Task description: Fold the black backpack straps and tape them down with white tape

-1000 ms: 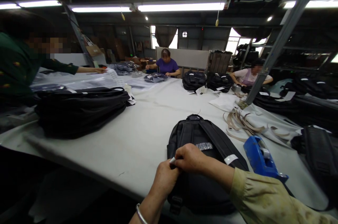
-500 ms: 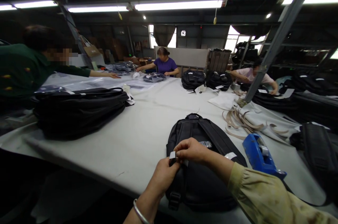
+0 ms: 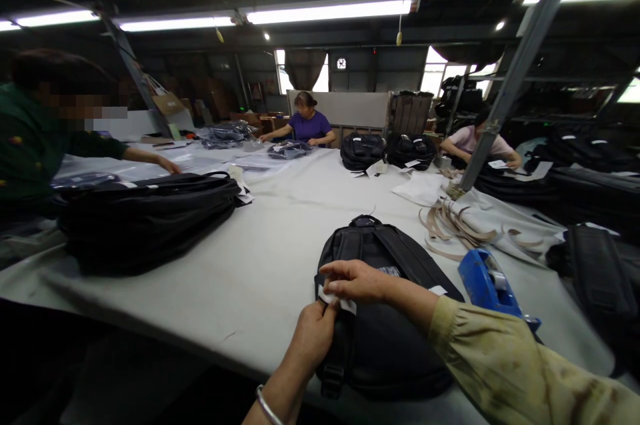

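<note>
A black backpack (image 3: 395, 351) lies on the table in front of me, straps facing up. My left hand (image 3: 313, 335) is closed on the edge of its left shoulder strap, the thumb on top by a white label (image 3: 347, 306). Just above that, my right hand (image 3: 357, 280) reaches across the bag. Its fingers are partly stretched and apart at the label; whether they touch it is hard to tell. Another white tag (image 3: 438, 290) shows beside my right wrist. A blue tape dispenser (image 3: 485, 281) stands to the right of the bag.
A stack of black bags (image 3: 150, 221) sits on the white tabletop (image 3: 280, 245) at the left. Beige strips (image 3: 455, 228) lie near a metal post (image 3: 520, 71). More black backpacks (image 3: 600, 278) are at right. Several co-workers, including a person in purple (image 3: 310, 126), work around the table.
My right fingers have loosened from their pinch and spread at the strap. The white label now shows wider beneath them. The co-worker at left has drawn an arm back toward the bag stack.
</note>
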### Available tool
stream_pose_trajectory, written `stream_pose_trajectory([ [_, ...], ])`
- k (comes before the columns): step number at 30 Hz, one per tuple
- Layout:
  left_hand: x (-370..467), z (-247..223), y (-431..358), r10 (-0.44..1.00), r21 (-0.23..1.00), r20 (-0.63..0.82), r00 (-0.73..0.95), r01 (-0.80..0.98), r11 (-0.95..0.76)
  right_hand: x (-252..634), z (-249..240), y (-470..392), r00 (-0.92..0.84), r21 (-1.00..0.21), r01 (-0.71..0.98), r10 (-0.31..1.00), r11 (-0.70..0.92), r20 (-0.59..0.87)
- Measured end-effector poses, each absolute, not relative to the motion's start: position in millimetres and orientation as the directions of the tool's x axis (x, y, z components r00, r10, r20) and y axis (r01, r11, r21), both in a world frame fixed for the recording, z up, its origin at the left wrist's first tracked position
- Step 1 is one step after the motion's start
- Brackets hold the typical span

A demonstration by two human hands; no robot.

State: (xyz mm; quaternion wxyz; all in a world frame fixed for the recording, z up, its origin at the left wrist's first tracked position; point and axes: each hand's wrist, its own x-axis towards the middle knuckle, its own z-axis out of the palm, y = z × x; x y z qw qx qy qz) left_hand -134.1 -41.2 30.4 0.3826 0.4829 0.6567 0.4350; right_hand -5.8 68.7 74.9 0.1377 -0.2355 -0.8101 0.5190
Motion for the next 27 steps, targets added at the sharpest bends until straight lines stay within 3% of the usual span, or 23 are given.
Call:
stream_pose_trajectory([
  [2, -135, 30, -40, 0.959, 0.931, -0.106, -0.262, 0.313, 0.189, -6, 87, 69, -0.876, -0.734, 0.159, 0.437, 0.660, 0.203],
  [4, -135, 30, -39, 0.952, 0.914, -0.123, -0.280, 0.341, 0.219, -8, 101, 68, -0.918, -0.434, 0.043, 0.207, 0.900, 0.338],
  [7, -135, 32, -38, 0.956, 0.915, -0.068, -0.284, 0.365, 0.174, -16, 114, 66, -0.960, -0.040, -0.117, -0.103, 0.992, 0.261],
  [10, -135, 33, -39, 0.966, 0.904, -0.047, -0.254, 0.401, 0.149, -22, 111, 68, -0.966, 0.131, -0.164, -0.186, 0.978, 0.177],
  [19, -137, 27, -38, 0.972, 0.900, -0.041, -0.230, 0.415, 0.136, -6, 77, 76, -0.955, 0.208, -0.123, -0.173, 0.970, 0.243],
  [24, -138, 27, -39, 0.970, 0.975, -0.191, -0.149, 0.087, 0.205, 9, 45, 66, -0.922, 0.112, 0.008, -0.036, 0.994, 0.386],
  [27, -138, 29, -41, 0.972, 0.973, -0.223, -0.067, -0.068, 0.219, 18, 34, 55, -0.923, 0.005, 0.106, 0.097, 0.994, 0.372],
])
